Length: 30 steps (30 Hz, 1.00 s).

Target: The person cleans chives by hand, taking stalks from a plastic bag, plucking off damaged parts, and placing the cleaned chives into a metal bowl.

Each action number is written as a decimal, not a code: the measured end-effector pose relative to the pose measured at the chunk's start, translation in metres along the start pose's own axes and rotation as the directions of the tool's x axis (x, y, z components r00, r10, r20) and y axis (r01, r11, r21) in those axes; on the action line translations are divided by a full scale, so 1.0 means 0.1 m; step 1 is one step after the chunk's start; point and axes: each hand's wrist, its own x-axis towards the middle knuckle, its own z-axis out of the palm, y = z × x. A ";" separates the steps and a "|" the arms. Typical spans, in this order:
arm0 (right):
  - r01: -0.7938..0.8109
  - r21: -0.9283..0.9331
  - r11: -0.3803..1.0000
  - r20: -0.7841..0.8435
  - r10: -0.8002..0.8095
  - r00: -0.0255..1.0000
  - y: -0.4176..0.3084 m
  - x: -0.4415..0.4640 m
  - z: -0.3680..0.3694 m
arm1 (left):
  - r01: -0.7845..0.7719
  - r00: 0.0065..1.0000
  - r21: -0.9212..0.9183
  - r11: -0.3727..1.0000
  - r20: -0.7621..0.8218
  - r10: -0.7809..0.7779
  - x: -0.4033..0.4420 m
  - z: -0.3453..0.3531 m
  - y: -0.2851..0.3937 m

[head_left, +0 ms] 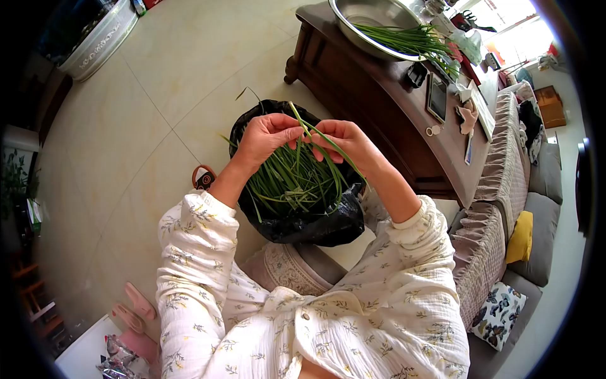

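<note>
Both hands meet above a black plastic bag (341, 221) heaped with loose green chives (287, 180). My left hand (268, 139) is closed, thumb and forefinger pinching a chive stalk near its pale end. On the same chive stalk (329, 143) my right hand (346, 144) is also closed, its fingertips close to the left ones. The pale tip points up and away from me, and the green leaves trail down past the right wrist. Some fingers of each hand are hidden behind others.
A dark wooden table (372, 107) stands at the right, bearing a steel basin (347, 28) with chives laid across its rim and a phone (436, 96). A sofa (536, 221) runs along the far right. One shoe (203, 177) shows beside the bag on the tiled floor (139, 145).
</note>
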 end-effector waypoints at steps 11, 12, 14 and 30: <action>0.178 -0.706 0.686 -0.181 -0.417 0.891 0.12 -0.01 0.11 | 0.001 0.998 0.057 0.998 -0.063 0.003 0.00 0.05 -0.04; 0.169 -0.723 0.670 -0.187 -0.425 0.886 0.09 -0.01 0.14 | 0.009 0.997 0.068 0.998 -0.071 -0.004 0.00 0.06 -0.05; 0.151 -0.735 0.661 -0.199 -0.423 0.884 0.14 0.01 0.13 | 0.031 0.996 0.092 0.995 -0.091 -0.023 0.00 0.05 -0.09; 0.101 -0.307 0.946 -0.154 -0.155 0.976 -0.08 -0.12 -0.04 | 0.061 0.901 0.175 0.983 -0.434 0.021 0.06 -0.13 -0.26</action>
